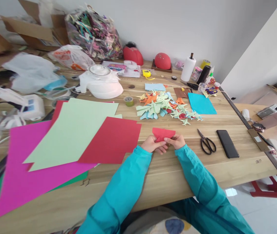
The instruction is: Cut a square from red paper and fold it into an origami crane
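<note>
A small folded piece of red paper [163,133] is held between both hands, just above the wooden table. My left hand [152,144] grips its left side, the thumb pressed on the lower edge. On the other side my right hand [176,141] pinches the lower right edge; both thumbs come close together at the middle. Beyond the hands lies a pile of folded paper stars and shapes [158,105] in pale green, orange and blue. Black-handled scissors [207,143] rest to the right of my right hand.
Large sheets of red [114,139], pale green [77,130] and magenta paper [26,162] overlap at left. A phone [227,143] lies by the scissors. Blue paper [202,103], a tape roll [128,101], a white spool [188,69] and a yellow tape measure [146,73] are farther back.
</note>
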`<state>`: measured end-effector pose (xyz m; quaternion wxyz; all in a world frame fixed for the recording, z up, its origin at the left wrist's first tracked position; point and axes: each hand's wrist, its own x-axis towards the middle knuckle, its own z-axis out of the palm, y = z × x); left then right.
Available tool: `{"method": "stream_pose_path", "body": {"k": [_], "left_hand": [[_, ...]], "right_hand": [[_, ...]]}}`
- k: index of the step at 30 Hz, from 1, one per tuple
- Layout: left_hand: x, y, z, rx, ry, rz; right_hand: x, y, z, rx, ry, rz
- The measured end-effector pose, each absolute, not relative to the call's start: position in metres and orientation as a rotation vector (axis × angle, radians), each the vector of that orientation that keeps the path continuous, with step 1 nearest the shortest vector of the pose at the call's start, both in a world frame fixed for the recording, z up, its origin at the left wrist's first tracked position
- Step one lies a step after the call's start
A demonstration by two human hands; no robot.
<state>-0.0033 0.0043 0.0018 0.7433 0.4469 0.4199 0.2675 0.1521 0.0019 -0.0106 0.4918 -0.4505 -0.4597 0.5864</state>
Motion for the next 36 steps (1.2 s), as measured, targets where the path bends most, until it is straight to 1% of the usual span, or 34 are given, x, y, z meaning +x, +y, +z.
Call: {"method": "stream_pose_path", "body": {"k": [21,36], "left_hand": [[-0.0008,0.0019,0.0049,1.013,0.908,0.631],[0.0007,0.0013,0.007,0.938,0.935,0.629]], "right_hand": [[0.1546,0.0037,-0.0117,-1.192,-1.071,1.448],[0.1528,0.0016,-0.0063,-1.241,-1.151,1.323]]}}
